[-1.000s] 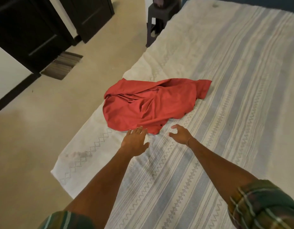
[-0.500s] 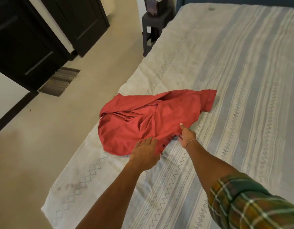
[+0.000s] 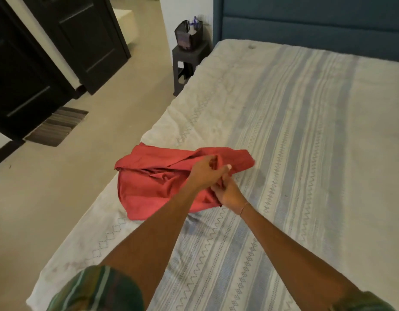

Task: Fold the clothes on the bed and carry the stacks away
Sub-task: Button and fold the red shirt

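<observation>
A crumpled red shirt point(image 3: 158, 182) lies near the left edge of the bed point(image 3: 306, 153), which has a white and blue striped cover. My left hand point(image 3: 205, 173) grips a fold of the shirt's right part, fingers curled into the cloth. Just below it my right hand point(image 3: 229, 194) holds the shirt's near right edge. The two hands touch each other over the fabric. The cloth under the hands is hidden.
A dark bedside stand point(image 3: 189, 63) with a black holder on top stands at the bed's far left corner, beside a blue headboard point(image 3: 306, 21). Dark cabinet doors point(image 3: 59, 48) and a striped mat point(image 3: 57, 126) are across the beige floor on the left.
Both hands went from hovering open near the shirt's front edge to gripping it. They have come together and pulled cloth up at the shirt's right side.
</observation>
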### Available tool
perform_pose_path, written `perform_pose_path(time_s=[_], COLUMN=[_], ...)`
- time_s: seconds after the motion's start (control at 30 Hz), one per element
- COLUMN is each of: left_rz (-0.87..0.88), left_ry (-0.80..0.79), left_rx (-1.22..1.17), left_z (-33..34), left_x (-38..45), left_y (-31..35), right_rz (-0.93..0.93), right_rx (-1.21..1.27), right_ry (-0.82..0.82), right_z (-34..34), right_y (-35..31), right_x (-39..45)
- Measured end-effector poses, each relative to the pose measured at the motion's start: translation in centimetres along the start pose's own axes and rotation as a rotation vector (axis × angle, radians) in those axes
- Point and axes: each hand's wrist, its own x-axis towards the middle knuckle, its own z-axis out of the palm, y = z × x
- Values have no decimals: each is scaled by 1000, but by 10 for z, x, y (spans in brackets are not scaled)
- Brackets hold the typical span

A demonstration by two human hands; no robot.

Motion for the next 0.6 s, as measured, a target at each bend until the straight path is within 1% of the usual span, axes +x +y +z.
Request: perform_pose_path(time_s=[0.07,0.13,0.2,0.27,0.3,0.33,0.37,0.43,0.47,0.5,0.53,0.6], left_rz=[-111,-167,-182,-182,-183,-193,-195,-184,-175,-166,-150,-117], left_ry=[10,40,43,12,-8,-28,-43,-63,-61,-47,-26,-11], left_rx=[-64,-54,-82,-148,-192,-228,-255,-264,-264,-271,-265,-262], left_z=[5,11,15,17,16,14,11,6,4,4,4,5], left_x=[-3,-10,-24,-46,-58,-70,-84,-112,-125,-134,-146,-165], left_y=[19,29,37,53,64,77,90,117,129,139,152,177], right_rz=[-113,-178,-157,-117,-99,-91,-98,-145,-158,-166,-157,-117], right_rx=[-223,-325,-330,-210,-140,-92,-72,-147,-212,-280,-347,-474], right_ry=[-30,-101,-201,-262,-243,-190,-100,149,248,310,322,253], right_z=[-7,-15,-27,-43,-52,-62,-73,-97,-109,-121,-132,-146], right_y=[-9,-15,-18,-23,-24,-25,-24,-23,-23,-25,-32,-42], right_x=[-28,-57,-87,-121,-135,-149,-162,-184,-192,-202,-213,-230])
